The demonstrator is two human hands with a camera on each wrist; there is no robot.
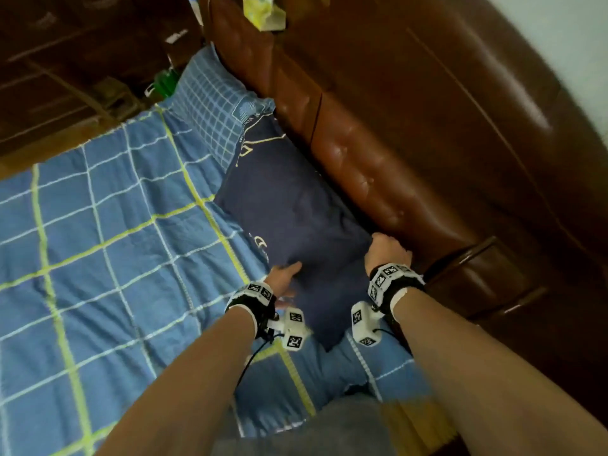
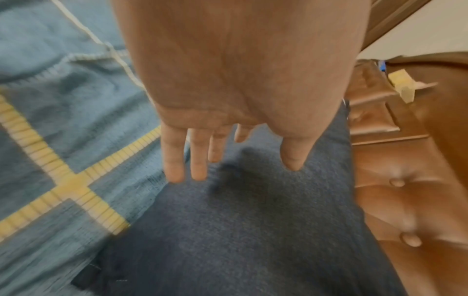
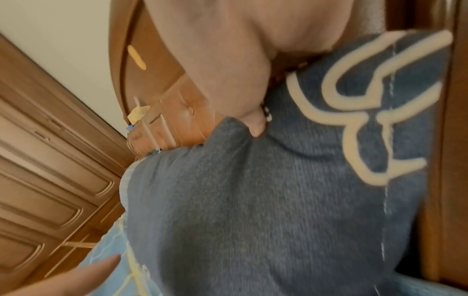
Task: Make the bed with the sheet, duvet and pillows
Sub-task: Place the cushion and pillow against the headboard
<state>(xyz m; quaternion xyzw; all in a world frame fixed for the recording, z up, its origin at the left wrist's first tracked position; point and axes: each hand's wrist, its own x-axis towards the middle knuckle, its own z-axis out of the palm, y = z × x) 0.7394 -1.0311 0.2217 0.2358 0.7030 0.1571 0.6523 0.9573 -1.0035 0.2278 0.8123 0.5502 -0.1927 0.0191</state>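
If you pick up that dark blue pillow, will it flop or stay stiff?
The dark blue pillow would probably sag: its cloth bunches where the right hand grips it. It looks puffy, so likely light. Rolling seems unlikely, since it lies flat on the checked duvet.

Matt navy cloth pillow [image 1: 292, 209], checked cotton duvet [image 1: 108, 225] — glossy buttoned-leather headboard [image 1: 378, 166]

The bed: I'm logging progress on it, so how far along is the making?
Done, it seems: the checked duvet lies spread over the bed, and a checked pillow sits at the headboard. In hand: the navy pillow, its corner gripped by the right hand, the left hand flat on its edge. Left: settling that pillow. The sheet is hidden.
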